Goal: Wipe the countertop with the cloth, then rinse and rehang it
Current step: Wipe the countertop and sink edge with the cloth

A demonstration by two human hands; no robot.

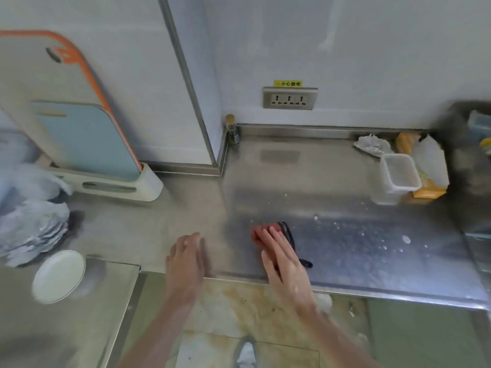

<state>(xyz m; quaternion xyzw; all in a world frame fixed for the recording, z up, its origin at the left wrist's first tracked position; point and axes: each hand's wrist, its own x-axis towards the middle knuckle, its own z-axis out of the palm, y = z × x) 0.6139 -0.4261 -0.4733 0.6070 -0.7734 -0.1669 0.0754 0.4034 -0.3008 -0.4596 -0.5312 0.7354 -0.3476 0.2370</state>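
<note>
Cloth (pixel 267 231), red, lies under your flat, open-fingered right hand (pixel 283 257) at the countertop (pixel 345 235) front edge. Left hand (pixel 186 257) open, braced. Sweep rightward through the white specks (pixel 382 240), pressure even.

Left grip (pixel 186 257) and right grip (pixel 281 257) flat

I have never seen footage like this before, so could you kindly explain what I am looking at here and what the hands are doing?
There is no machine: a head-worn camera looks down on a person's bare hands over a steel countertop. The right hand presses flat on a red cloth; white specks lie to its right. The left hand lies open and empty near the counter's edge. Further off are cutting boards in a rack, a white plate, a clear plastic tub, a small bottle in the corner and a wall socket.
</note>
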